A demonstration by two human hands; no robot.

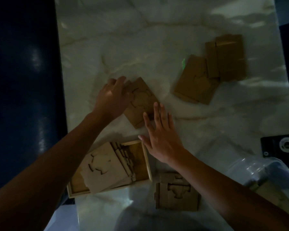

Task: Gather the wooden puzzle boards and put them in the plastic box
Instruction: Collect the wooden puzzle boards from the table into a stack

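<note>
A small stack of wooden puzzle boards (140, 100) lies at the middle of the marble table. My left hand (111, 97) rests on the stack's left edge, fingers curled around it. My right hand (160, 135) is flat and spread, its fingertips touching the stack's near right corner. Another pile of boards (210, 69) sits at the far right. More boards (177, 192) lie near the front, partly under my right forearm. A wooden tray (147, 157) at the near left holds several boards (102, 165). A clear plastic box (264, 169) is at the near right.
The white marble table (140, 39) has a dark floor to its left. A black device (280, 145) with a round white ring lies at the right edge, just behind the plastic box.
</note>
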